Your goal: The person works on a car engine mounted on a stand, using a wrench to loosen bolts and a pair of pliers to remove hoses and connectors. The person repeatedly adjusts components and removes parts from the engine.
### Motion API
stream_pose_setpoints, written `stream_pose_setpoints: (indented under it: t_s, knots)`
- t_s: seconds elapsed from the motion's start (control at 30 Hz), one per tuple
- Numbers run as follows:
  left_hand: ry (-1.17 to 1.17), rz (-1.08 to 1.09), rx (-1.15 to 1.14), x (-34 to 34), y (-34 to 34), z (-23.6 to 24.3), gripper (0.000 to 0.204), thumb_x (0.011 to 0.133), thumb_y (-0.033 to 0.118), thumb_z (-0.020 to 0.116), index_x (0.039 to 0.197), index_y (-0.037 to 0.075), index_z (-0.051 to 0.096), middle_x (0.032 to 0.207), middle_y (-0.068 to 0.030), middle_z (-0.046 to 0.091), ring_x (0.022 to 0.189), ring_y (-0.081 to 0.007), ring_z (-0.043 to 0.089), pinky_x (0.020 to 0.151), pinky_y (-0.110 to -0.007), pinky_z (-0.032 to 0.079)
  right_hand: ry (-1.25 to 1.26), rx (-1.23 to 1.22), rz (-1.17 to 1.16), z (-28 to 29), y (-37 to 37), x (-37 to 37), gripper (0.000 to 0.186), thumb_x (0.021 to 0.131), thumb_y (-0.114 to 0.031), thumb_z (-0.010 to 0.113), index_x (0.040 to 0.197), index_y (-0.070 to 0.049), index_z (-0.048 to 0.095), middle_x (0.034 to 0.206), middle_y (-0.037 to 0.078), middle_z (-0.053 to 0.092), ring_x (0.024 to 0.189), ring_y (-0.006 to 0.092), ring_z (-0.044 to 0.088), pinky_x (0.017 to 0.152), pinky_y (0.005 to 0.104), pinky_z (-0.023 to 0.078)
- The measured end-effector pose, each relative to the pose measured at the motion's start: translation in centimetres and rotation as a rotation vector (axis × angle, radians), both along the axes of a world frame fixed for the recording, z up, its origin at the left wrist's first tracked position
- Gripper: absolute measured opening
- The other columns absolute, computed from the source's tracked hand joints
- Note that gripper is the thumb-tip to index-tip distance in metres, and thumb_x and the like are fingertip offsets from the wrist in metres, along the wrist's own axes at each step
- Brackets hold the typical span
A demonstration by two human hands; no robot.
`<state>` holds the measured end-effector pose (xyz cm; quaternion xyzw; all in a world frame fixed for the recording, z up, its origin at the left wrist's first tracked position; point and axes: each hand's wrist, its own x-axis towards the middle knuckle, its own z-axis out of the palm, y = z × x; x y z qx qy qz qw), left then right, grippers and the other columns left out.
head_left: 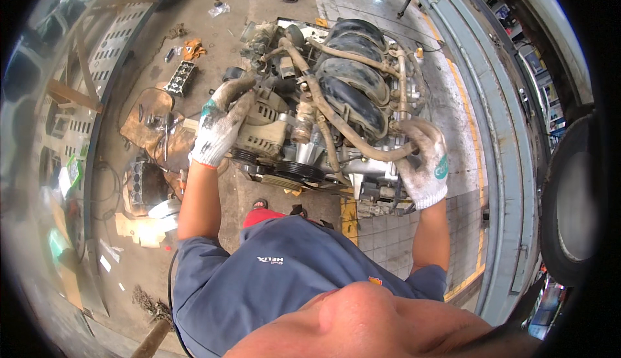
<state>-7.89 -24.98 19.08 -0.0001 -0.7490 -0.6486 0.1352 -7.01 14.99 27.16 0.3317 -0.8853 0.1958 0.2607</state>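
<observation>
A dusty engine point(304, 112) stands before me, with a ribbed black intake manifold point(352, 86) on top. Across it runs a long dirt-coated hose point(343, 128). Around the hose's lower right end are the thumb and fingers of my right hand point(427, 161), in a soiled white glove. My left hand point(223, 122), gloved alike, is at the engine's left side beside the alternator point(262, 131). Its fingers are apart and curve over the parts there; the fingertips are partly hard to make out. A black belt pulley point(299, 172) faces me at the near side.
On the floor to the left lie a cylinder head point(180, 76), an orange cloth point(193, 49), a stained brown sheet point(145, 115) with tools, and an engine block point(143, 186). A slotted metal rack point(103, 73) stands far left. A grey steel beam point(511, 164) and a tyre point(572, 196) border the right.
</observation>
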Motion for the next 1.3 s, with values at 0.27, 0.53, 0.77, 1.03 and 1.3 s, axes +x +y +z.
stream_pose_setpoints:
  t_s: [0.27, 0.53, 0.77, 1.03, 1.3]
  knots:
    - [-0.008, -0.098, 0.114, 0.2, -3.2, -4.6, 0.04, 0.103, 0.015, 0.064, 0.139, 0.0, 0.066, 0.139, -0.013, 0.068, 0.131, -0.0218, 0.061, 0.115, -0.036, 0.045, -0.231, -0.425, -0.379, -1.8, 0.3, 2.0, 0.061, 0.089, -0.006, 0.074, 0.148, -0.001, 0.057, 0.147, 0.016, 0.062, 0.131, 0.0279, 0.062, 0.113, 0.0425, 0.05]
    - [-0.006, -0.13, 0.068, -3.1, -5.1, -4.0, 0.042, 0.104, 0.022, 0.065, 0.139, -0.001, 0.066, 0.134, -0.013, 0.071, 0.125, -0.0225, 0.066, 0.11, -0.036, 0.049, -0.166, -0.453, -0.316, -2.1, -3.3, 5.6, 0.058, 0.089, -0.023, 0.083, 0.139, 0.0, 0.066, 0.118, 0.012, 0.068, 0.098, 0.02, 0.067, 0.088, 0.0349, 0.056]
    - [-0.073, -0.07, -0.264, -8.5, -5.8, -4.1, 0.053, 0.102, 0.032, 0.066, 0.146, 0.004, 0.059, 0.136, -0.0235, 0.068, 0.127, -0.0364, 0.067, 0.107, -0.042, 0.052, -0.116, -0.591, -0.315, -1.1, -4.7, 4.4, 0.05, 0.101, -0.037, 0.075, 0.132, 0.001, 0.066, 0.127, 0.014, 0.069, 0.102, 0.0187, 0.065, 0.091, 0.0336, 0.054]
    - [-0.102, -0.154, -0.267, -10.5, -5.7, -6.3, 0.068, 0.095, 0.02, 0.075, 0.155, 0.001, 0.049, 0.146, -0.0223, 0.063, 0.135, -0.0303, 0.06, 0.115, -0.04, 0.046, -0.161, -0.621, -0.395, 1.8, -5.2, 2.9, 0.056, 0.106, -0.041, 0.068, 0.139, 0.004, 0.06, 0.136, 0.016, 0.067, 0.116, 0.023, 0.064, 0.105, 0.0391, 0.051]
    - [-0.075, -0.231, -0.112, -10.2, -5.4, -5.1, 0.066, 0.093, 0.021, 0.08, 0.15, 0.0, 0.055, 0.143, -0.0197, 0.065, 0.133, -0.0273, 0.06, 0.115, -0.038, 0.045, -0.088, -0.566, -0.412, 2.5, -6.5, 2.0, 0.041, 0.112, -0.028, 0.056, 0.135, 0.004, 0.065, 0.131, 0.013, 0.07, 0.108, 0.0172, 0.063, 0.097, 0.0323, 0.051]
